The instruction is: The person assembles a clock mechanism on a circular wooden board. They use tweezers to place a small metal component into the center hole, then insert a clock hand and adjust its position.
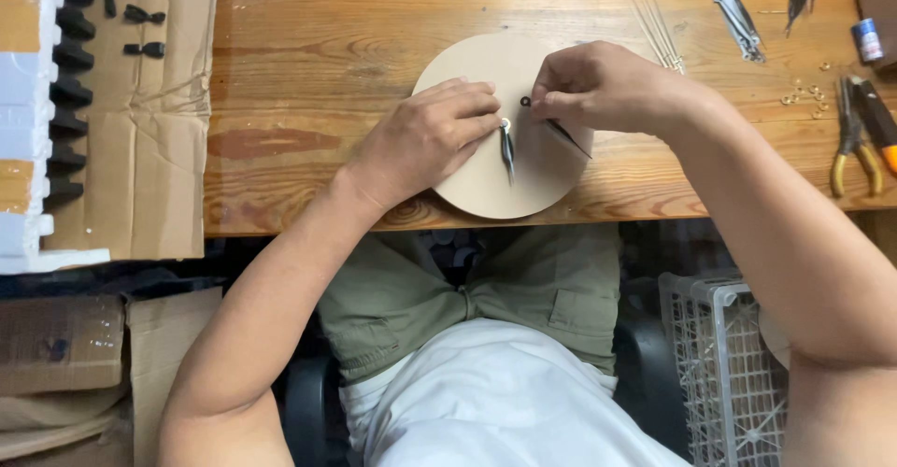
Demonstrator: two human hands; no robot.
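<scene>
A round tan clock-face disc (486, 182) lies on the wooden table (308, 103) at its near edge. My left hand (425, 140) rests on the disc's left half, fingertips at the centre where a dark clock hand (507, 154) points toward me. My right hand (603, 84) pinches a second black clock hand (565, 135) by its ringed end, close to the disc's centre; the hand's tip slants down to the right.
Flattened cardboard (140, 131) with small black parts and white foam lies at the left. Thin metal rods (659, 28), metal clips (738, 5), small brass bits (804, 93) and yellow-handled pliers (855, 140) sit at the right. A white plastic crate (729, 364) stands under the table.
</scene>
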